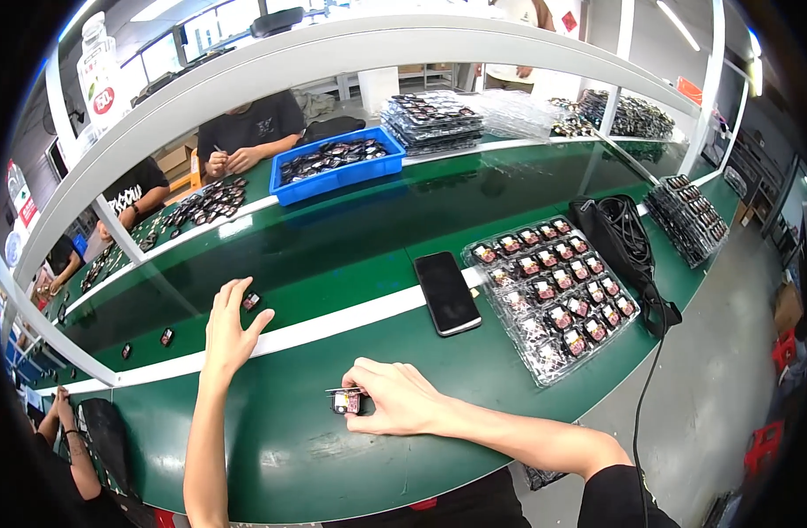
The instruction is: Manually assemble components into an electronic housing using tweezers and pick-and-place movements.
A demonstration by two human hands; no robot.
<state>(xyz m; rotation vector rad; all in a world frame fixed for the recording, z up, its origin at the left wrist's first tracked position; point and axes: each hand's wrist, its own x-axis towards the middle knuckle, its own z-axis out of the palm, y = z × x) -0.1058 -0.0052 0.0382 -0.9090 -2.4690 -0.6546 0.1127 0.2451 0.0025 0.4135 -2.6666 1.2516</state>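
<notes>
My right hand [394, 400] is closed, low over the green table in front of me. Thumb and fingers grip a small black device [346, 402] with a pink-and-white face. A thin metal strip, perhaps tweezers, crosses its top edge; I cannot make out its kind. My left hand [232, 327] reaches over the white rail at the belt, fingers spread and holding nothing. Just beside its fingers lies a similar small device [251, 301] on the green belt; whether they touch is unclear. Two more such devices [167, 336] sit farther left on the belt.
A black phone [447, 295] lies right of my hands. Beyond it are a clear tray [544, 377] of devices, a black bag [610, 242] with a cord, and stacked trays [687, 220]. Across the belt stands a blue bin [337, 180]. Other people work opposite and at left.
</notes>
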